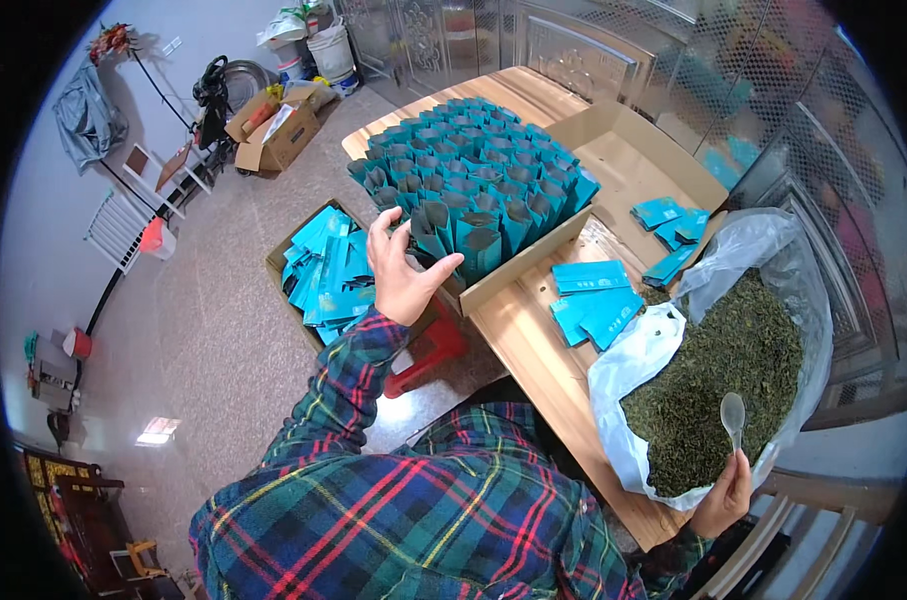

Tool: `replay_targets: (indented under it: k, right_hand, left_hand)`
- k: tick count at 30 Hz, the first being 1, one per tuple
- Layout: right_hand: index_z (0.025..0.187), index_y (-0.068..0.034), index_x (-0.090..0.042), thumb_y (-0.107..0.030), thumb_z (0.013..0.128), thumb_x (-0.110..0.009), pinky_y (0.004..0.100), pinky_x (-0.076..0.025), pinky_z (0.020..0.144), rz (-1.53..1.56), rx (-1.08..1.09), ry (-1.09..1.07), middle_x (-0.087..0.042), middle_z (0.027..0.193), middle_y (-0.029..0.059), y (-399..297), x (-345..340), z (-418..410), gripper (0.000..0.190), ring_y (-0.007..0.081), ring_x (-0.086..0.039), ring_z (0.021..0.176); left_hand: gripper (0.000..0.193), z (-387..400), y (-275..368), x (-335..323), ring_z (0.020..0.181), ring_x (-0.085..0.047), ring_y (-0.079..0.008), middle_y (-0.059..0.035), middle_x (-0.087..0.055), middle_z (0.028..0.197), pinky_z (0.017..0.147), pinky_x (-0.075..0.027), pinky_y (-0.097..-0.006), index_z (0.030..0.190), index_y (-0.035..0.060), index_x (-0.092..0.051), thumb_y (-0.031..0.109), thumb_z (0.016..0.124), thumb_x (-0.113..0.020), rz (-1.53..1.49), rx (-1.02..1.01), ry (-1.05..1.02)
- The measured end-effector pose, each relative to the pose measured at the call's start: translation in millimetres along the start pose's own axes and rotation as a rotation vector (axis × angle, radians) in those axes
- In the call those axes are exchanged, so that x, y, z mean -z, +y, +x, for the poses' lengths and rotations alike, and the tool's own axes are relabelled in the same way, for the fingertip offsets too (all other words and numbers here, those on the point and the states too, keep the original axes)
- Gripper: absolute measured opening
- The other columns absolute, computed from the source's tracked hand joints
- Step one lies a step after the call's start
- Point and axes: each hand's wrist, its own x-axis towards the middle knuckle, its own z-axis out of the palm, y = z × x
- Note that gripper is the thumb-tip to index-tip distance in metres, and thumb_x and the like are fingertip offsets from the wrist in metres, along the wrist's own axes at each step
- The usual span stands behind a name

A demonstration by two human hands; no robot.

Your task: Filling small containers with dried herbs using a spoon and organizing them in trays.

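My left hand is at the near left corner of a cardboard tray packed with upright, open-topped teal pouches. Its thumb and fingers are spread beside the nearest pouches; whether the fingertips touch one cannot be told. At the lower right, my right hand holds a small translucent plastic spoon by its handle. The spoon's bowl is over a heap of dried, dark green tea-like leaves in an open clear plastic bag. Flat teal pouches lie on the wooden table between tray and bag.
A cardboard box of filled-looking or flat teal packets stands left of the table, near a red plastic stool. Behind the bag, a cardboard lid holds more pouches. Metal door panels border the table's far side.
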Motion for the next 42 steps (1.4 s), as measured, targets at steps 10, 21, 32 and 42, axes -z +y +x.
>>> replay_targets:
  k: [10,21,32,42]
  right_hand:
    - [0.105,0.006,-0.061,-0.004,0.09,-0.056,0.0244,-0.047,0.077,0.011,-0.021,-0.034,-0.064,0.096,0.0101,-3.7,1.4,-1.1,0.019,0.0122,-0.059,0.085]
    - [0.101,0.003,-0.064,-0.003,0.087,-0.059,0.0256,-0.047,0.071,-0.06,-0.001,-0.032,-0.064,0.091,0.0102,-0.8,-5.0,2.2,0.016,0.0144,-0.06,0.08]
    - [0.098,0.003,-0.064,-0.001,0.085,-0.06,0.0276,-0.048,0.072,0.002,-0.015,-0.005,-0.066,0.089,0.0119,-9.4,-9.7,3.5,0.014,0.0176,-0.062,0.081]
    - [0.101,0.004,-0.064,-0.001,0.086,-0.059,0.0259,-0.048,0.072,0.018,-0.073,0.037,-0.066,0.09,0.0103,5.4,10.8,-13.7,0.016,0.0155,-0.062,0.081]
  left_hand:
    - [0.075,-11.8,-19.2,-27.4,0.129,-0.026,-0.0358,-0.0139,-0.037,0.133,0.104,-0.017,-0.0549,0.121,0.0085,-0.052,0.046,0.061,-0.078,0.399,-0.095,-0.089]
    - [0.069,-9.0,-20.2,-17.0,0.129,-0.029,-0.0341,-0.0136,-0.038,0.134,0.104,-0.019,-0.0536,0.129,0.0113,-0.047,0.042,0.072,-0.073,0.367,-0.168,-0.11]
    - [0.033,-29.8,81.0,-109.7,0.107,-0.052,-0.0319,-0.0164,-0.055,0.112,0.089,-0.043,-0.0412,0.105,0.0052,-0.058,0.006,0.072,-0.064,-0.183,-0.486,-0.462]
    - [0.054,14.6,93.2,-224.1,0.099,-0.058,-0.0382,-0.0213,-0.05,0.12,0.084,-0.049,-0.0453,0.118,0.0097,-0.052,0.038,0.073,-0.062,0.315,-0.02,-0.971]
